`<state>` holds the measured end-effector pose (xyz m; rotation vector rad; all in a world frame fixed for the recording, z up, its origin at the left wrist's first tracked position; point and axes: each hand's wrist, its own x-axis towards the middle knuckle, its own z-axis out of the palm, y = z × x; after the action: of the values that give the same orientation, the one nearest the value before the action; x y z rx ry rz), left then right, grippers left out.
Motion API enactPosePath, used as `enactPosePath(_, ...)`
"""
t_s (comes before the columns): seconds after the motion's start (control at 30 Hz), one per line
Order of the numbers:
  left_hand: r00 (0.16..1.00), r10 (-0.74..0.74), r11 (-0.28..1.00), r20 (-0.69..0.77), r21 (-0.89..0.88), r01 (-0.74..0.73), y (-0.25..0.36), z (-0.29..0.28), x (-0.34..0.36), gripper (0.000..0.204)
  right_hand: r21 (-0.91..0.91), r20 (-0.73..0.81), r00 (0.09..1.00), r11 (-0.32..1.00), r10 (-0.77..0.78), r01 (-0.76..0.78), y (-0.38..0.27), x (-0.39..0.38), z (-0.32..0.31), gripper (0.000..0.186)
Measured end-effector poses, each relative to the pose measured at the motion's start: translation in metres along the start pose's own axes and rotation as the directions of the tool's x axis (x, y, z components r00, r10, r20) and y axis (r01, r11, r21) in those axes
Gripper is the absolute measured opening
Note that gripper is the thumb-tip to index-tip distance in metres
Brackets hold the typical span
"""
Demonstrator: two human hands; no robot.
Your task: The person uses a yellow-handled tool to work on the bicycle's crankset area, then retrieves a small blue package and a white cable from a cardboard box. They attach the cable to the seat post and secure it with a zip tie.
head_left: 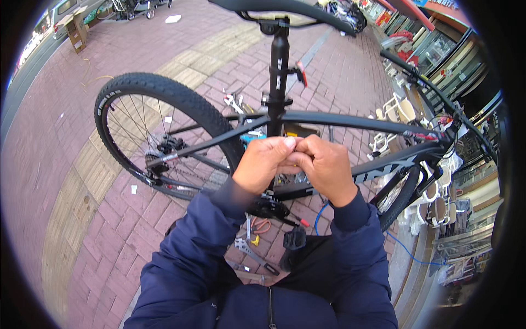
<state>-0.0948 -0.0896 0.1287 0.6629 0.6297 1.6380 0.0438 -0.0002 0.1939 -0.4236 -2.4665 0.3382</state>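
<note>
Both hands meet in front of a black bicycle frame [334, 119], just below its seat post [279, 66]. My left hand [263, 160] is closed, its thumb and fingers pinched together at the fingertips of the other hand. My right hand [327, 167] is curled, with thumb and forefinger pressed against the left fingertips. Whatever lies between the fingers is too small or hidden to make out. Below the hands are the crank and chainring [267, 208] and a black pedal [295, 239]. The rear wheel [164, 131] stands to the left.
On the brick paving by my feet lie a spanner-like tool [255, 255], a yellow piece [255, 240] and a red-tipped tool [304, 223]. A blue hose [408, 251] runs right. Child seats [435, 193] stand along the shopfront. A cardboard box [74, 32] stands far left.
</note>
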Motion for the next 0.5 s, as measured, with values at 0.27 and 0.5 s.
enactPosePath(0.27,0.981,-0.100,0.856,-0.169,0.488,0.171,-0.025,-0.014,-0.012,0.029,0.003,0.092,0.963,0.967,0.253,-0.254,-0.005,-0.078,0.025,0.040)
enactPosePath(0.5,0.990,0.079,0.789,-0.121,0.614,0.012,-0.021,-0.004,-0.011,0.032,0.115,0.942,0.335,0.903,0.034,-0.414,0.003,-0.219,0.141,0.033)
